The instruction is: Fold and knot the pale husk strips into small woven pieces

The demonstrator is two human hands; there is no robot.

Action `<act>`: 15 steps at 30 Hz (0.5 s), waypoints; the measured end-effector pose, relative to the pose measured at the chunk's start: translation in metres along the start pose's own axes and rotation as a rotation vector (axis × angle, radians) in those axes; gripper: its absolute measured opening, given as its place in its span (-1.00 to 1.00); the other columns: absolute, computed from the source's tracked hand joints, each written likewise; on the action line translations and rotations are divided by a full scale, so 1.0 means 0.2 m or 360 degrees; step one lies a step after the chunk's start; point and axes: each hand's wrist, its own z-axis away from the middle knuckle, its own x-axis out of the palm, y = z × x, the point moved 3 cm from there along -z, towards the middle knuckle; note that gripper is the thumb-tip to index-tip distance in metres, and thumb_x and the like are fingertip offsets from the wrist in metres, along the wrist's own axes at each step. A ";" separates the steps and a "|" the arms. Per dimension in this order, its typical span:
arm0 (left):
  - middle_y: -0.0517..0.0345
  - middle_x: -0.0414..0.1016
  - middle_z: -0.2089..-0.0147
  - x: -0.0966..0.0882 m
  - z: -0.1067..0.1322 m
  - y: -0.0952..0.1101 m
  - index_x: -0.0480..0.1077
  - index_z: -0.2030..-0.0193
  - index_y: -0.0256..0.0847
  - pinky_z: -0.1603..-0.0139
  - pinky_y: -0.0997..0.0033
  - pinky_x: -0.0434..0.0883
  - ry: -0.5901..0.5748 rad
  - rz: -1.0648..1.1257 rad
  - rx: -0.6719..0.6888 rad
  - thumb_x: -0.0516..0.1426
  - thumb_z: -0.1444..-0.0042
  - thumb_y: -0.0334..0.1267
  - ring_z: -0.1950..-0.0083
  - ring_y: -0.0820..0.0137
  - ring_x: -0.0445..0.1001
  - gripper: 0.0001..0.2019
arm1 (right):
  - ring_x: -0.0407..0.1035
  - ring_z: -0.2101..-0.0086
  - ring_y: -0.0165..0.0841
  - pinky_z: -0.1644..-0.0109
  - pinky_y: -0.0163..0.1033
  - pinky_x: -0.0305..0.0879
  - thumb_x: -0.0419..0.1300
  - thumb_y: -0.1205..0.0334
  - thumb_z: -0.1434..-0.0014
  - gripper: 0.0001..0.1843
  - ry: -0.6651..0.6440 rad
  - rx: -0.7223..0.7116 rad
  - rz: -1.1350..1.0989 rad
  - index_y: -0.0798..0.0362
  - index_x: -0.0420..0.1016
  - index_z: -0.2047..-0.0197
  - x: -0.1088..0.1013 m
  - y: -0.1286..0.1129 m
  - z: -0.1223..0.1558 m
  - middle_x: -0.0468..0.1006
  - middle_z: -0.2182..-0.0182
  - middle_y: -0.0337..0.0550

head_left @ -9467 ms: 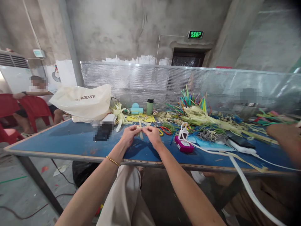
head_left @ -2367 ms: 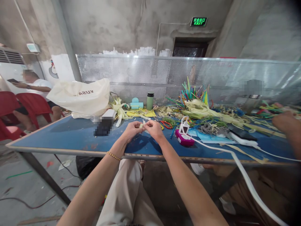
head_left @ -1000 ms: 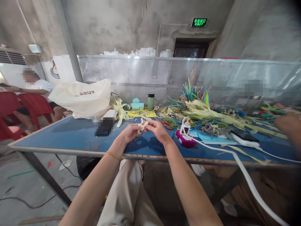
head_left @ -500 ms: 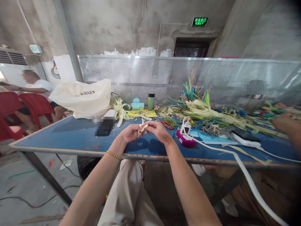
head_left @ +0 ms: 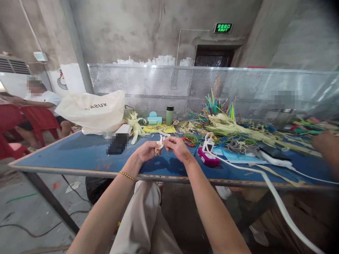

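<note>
Just above the near part of the blue table (head_left: 87,155), my left hand (head_left: 147,151) is closed on a small piece of pale corn husk (head_left: 160,141). One end of the husk sticks up above the fingers, and a thin twisted part hangs below them. My right hand (head_left: 178,147) is pinched right beside the husk, fingertips at its right edge. What lies between those fingertips is hidden. A bunch of pale husks (head_left: 136,128) rests behind my left hand.
Back right lies a heap of husks (head_left: 225,125) with coloured strips. A purple power block (head_left: 208,157) with a charger and white cable stands right of my hands. Left are a phone (head_left: 118,144) and white bag (head_left: 92,109); behind, a green bottle (head_left: 170,115). A co-worker's hand (head_left: 328,144) is far right.
The husk piece, earlier stretched sideways between both hands, now points upward from my left fingers. My right fingers have shifted slightly and drawn together. The view has tilted a little.
</note>
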 end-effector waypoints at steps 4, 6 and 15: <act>0.06 0.44 0.48 -0.02 -0.02 -0.01 0.47 0.41 -0.39 0.38 0.46 0.28 -0.0052 0.0039 -0.0040 0.25 0.16 -0.42 0.51 0.53 0.30 -0.88 | 0.22 0.52 -0.48 0.39 -0.32 0.14 0.30 -0.02 -0.06 -0.67 -0.0072 0.0023 -0.0004 0.10 0.54 0.29 0.02 -0.01 0.00 0.42 0.53 -0.27; -0.03 0.49 0.41 -0.02 -0.02 -0.01 0.49 0.36 -0.40 0.37 0.46 0.28 -0.0133 0.0047 -0.0067 0.25 0.14 -0.39 0.48 0.52 0.32 -0.84 | 0.24 0.50 -0.48 0.39 -0.32 0.16 0.32 0.00 -0.05 -0.66 -0.0129 0.0030 -0.0011 0.10 0.55 0.21 0.02 -0.02 0.01 0.46 0.46 -0.24; -0.01 0.47 0.42 0.01 0.02 -0.01 0.51 0.36 -0.43 0.33 0.42 0.27 -0.0324 0.0018 -0.0051 0.29 0.14 -0.40 0.48 0.54 0.27 -0.84 | 0.21 0.51 -0.48 0.43 -0.35 0.15 0.31 -0.02 -0.05 -0.67 -0.0130 0.0038 0.0063 0.10 0.43 0.38 0.02 -0.03 0.02 0.36 0.53 -0.28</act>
